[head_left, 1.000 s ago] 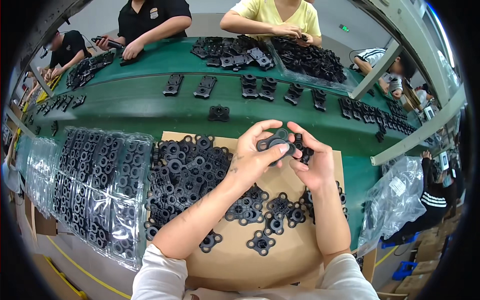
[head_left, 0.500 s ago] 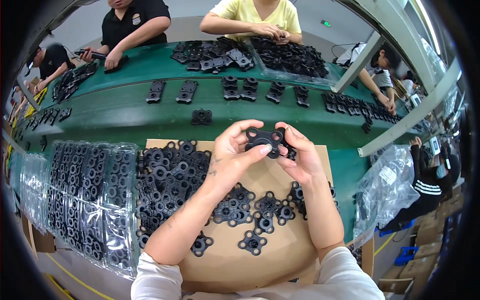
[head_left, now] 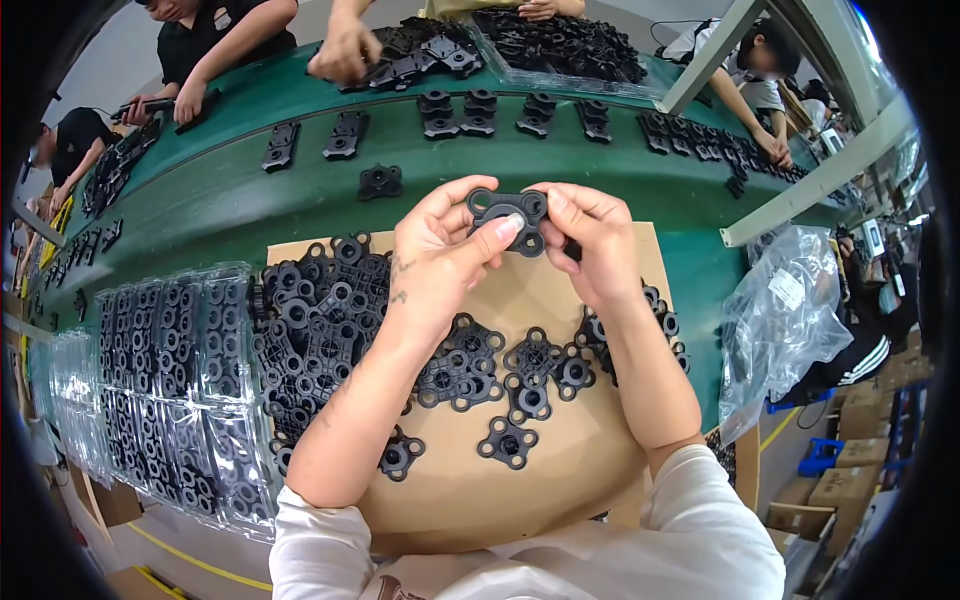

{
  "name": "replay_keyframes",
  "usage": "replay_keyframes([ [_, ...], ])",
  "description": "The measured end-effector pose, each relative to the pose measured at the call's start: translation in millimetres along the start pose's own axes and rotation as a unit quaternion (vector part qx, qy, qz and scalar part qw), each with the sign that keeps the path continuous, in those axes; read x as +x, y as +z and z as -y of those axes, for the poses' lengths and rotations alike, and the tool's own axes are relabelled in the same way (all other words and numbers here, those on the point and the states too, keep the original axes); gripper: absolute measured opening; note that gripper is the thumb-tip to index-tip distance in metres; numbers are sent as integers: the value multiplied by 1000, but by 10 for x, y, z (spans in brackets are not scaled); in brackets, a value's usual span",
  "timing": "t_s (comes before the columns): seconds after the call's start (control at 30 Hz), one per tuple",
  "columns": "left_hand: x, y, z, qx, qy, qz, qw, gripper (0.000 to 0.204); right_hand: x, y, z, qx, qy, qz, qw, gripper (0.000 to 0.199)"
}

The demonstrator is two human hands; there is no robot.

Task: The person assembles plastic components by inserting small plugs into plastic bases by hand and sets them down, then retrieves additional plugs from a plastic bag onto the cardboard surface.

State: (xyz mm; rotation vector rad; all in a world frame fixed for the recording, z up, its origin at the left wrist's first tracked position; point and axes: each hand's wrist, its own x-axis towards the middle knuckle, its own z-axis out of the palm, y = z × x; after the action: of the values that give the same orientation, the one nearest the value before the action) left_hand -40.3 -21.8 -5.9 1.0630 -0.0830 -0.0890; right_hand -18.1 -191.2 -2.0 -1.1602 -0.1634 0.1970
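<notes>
Between my hands, over the cardboard, is a black plastic bracket [head_left: 510, 207] with a ring at each corner. My left hand [head_left: 440, 250] is closed on its left side, thumb lying across the front face. At the bracket's right edge, my right hand [head_left: 592, 235] pinches with thumb and fingertips. A small dark piece [head_left: 572, 250] shows under the right fingers; its kind I cannot make out. Similar black brackets lie in a heap [head_left: 325, 325] left of my left forearm. More loose brackets [head_left: 508, 442] are scattered on the cardboard sheet [head_left: 570, 470] between my forearms.
Clear plastic trays [head_left: 185, 400] of black parts stand at the left. Beyond the cardboard runs a green belt [head_left: 300, 215] carrying spaced black parts. A crumpled clear bag [head_left: 785, 315] lies at the right, near a metal post [head_left: 800, 195]. Co-workers' hands [head_left: 345, 50] are across the table.
The view has shifted, and most of the scene sits higher in it. Both my hands still hold the bracket, now turned slightly. Across the table, a co-worker's hand has reached to the black parts pile.
</notes>
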Motion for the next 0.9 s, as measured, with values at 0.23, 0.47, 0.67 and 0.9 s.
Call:
replay_keyframes([
  [0.23,-42,30,3,27,0,-9,1000,40,6,3,-70,-219,-156,12,963,18],
  [0.47,-70,80,-41,-9,-3,2,1000,40,-35,-1,-27,-77,-82,-8,994,18],
  [0.67,-94,101,-112,12,-8,-15,1000,40,-47,69,-72,-152,-137,-19,979,19],
  [0.9,-82,116,-75,-7,1,-13,1000,40,-27,94,-100,67,-61,-29,996,17],
])
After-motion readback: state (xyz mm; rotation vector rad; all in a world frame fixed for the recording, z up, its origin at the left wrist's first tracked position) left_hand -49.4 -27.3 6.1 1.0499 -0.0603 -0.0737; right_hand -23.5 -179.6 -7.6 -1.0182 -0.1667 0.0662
